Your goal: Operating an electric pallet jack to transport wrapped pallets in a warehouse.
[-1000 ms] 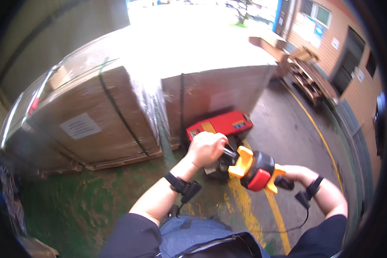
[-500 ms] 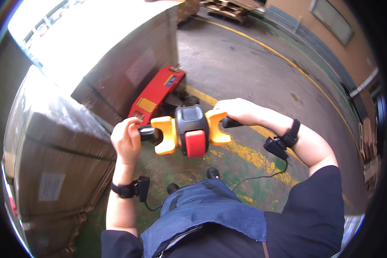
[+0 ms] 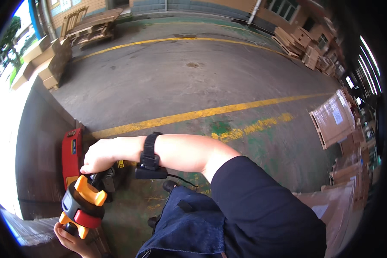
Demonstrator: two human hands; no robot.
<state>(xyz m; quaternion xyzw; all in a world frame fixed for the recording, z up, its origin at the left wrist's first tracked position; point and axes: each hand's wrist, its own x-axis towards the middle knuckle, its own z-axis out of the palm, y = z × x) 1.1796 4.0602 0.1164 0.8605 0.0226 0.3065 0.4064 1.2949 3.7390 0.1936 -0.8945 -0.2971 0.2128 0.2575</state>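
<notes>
The control handle [image 3: 82, 207] of a pallet truck is at the lower left, black with yellow-orange levers and a red button block. My right arm reaches across to it, and my right hand [image 3: 99, 155] is closed round its far black grip. At the near end my left hand [image 3: 71, 241] has its fingers wrapped round the other grip, with part of that hand and its forearm out of sight. Beyond the handle stands the truck's red body [image 3: 72, 150]. A tall film-wrapped load [image 3: 43, 146] rises beside it on the left.
A yellow floor line [image 3: 193, 115] crosses the grey floor ahead. Cartons [image 3: 47, 64] and wooden pallets [image 3: 92, 28] stand at the far left. More boxes on a pallet [image 3: 333, 118] stand to the right, with a wrapped load [image 3: 331, 202] close at the lower right.
The view has swung to the right, so the handle now lies at the lower left. More floor and the right-hand stacks have come into view. Both hands have kept their grips.
</notes>
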